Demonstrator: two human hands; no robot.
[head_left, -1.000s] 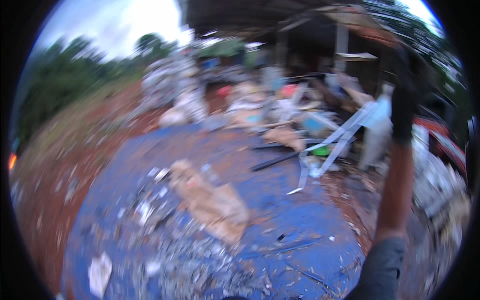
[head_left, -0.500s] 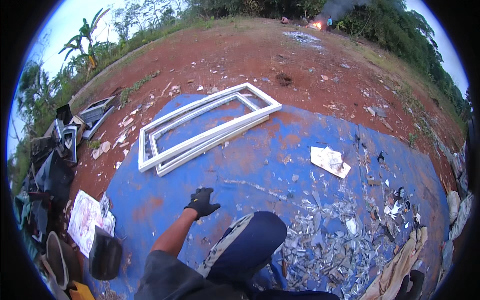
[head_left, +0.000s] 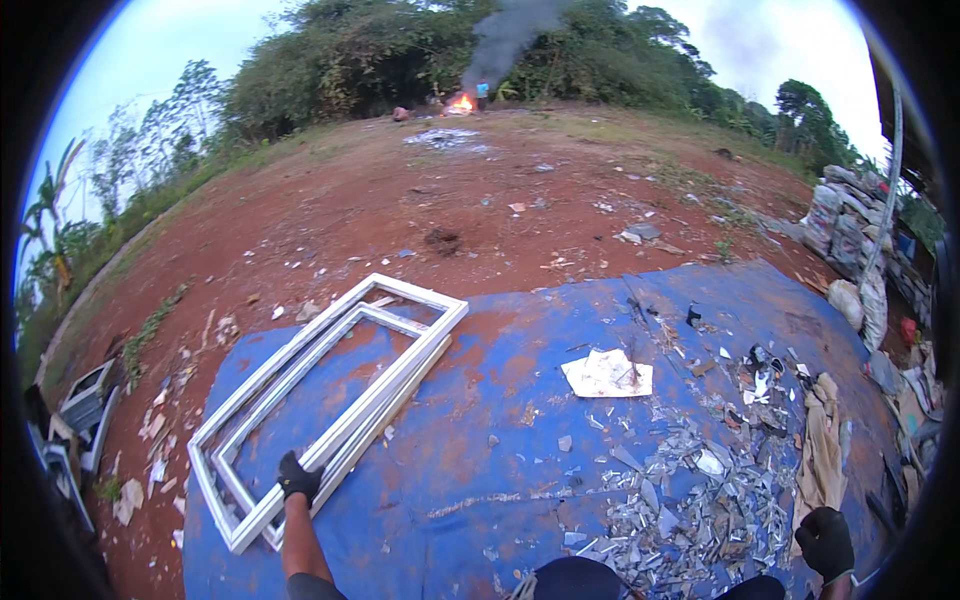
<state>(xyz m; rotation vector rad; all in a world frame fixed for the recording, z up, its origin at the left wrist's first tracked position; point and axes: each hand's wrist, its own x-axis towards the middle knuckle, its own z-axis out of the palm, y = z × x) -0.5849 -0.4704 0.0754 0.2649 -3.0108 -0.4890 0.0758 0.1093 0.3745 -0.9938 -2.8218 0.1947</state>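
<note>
Window frames (head_left: 330,400), white and stacked, are lying on the blue tarp (head_left: 520,480) at ten o'clock, and their near corner is being gripped by the gloved left hand (head_left: 297,478). The right hand (head_left: 826,541) is hanging clenched, empty. A firm lift or drag is judged to be called for.

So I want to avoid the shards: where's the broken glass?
In the head view, the broken glass lies lower right on the blue tarp, just left of the right hand.

white window frame (head_left: 330,400), flat on blue tarp (head_left: 480,470)
</note>
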